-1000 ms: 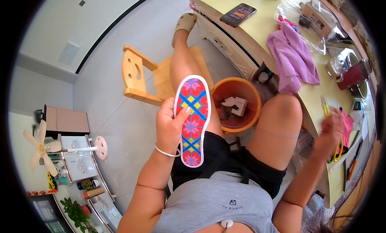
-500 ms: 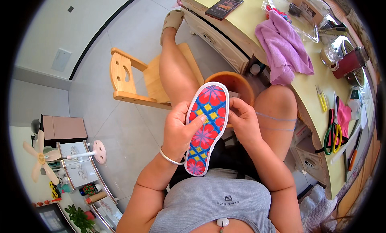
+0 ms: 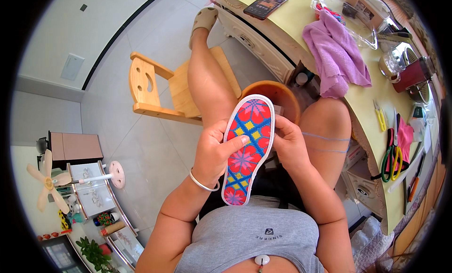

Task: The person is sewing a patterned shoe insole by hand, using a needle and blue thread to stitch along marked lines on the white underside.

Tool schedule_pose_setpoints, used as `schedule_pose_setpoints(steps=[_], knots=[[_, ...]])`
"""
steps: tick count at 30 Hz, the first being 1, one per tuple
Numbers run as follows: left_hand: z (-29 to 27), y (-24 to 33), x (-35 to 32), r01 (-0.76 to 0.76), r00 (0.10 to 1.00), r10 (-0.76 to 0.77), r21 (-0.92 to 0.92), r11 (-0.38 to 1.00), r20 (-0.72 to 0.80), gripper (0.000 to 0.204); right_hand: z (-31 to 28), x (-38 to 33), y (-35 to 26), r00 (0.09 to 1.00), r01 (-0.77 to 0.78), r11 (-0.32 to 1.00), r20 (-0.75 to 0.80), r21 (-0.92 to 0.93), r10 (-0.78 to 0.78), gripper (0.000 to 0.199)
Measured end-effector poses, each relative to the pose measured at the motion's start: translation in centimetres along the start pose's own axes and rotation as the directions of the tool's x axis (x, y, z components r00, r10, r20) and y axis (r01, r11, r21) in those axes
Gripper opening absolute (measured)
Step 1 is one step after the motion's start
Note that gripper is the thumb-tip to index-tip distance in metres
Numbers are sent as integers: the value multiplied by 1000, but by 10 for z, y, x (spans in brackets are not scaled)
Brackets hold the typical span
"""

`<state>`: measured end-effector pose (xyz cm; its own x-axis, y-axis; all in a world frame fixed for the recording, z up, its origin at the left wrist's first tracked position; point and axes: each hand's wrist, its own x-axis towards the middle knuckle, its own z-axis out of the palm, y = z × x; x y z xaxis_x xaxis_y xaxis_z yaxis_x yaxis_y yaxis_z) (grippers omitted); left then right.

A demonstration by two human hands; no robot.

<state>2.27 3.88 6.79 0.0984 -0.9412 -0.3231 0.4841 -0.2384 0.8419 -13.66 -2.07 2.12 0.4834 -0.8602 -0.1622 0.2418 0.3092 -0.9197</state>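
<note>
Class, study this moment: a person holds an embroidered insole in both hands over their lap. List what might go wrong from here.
1. The embroidered insole is held only at its edges by the left hand and right hand; a loose grip might drop it into the orange basket below.
2. The thread lying across the right thigh may snag or tangle.
3. The purple cloth overhangs the table edge and may slide off.

Both forearms rise from the lower edge, bent in over the lap, the left hand [image 3: 217, 150] curled with its thumb laid flat across the front, the right hand [image 3: 288, 142] cupped opposite, fingers tucked behind.
</note>
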Motion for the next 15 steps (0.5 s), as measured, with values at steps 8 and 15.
schedule_pose_setpoints(steps=[8,15], knots=[[-31,-32,26,176,840,180,-571,802,512,16,20,-12,-35,784,550,597,115,-584,-610,11],[-32,-67,31,211,762,367,-741,637,533,19,49,-12,-33,577,697,291,273,-655,-770,18]])
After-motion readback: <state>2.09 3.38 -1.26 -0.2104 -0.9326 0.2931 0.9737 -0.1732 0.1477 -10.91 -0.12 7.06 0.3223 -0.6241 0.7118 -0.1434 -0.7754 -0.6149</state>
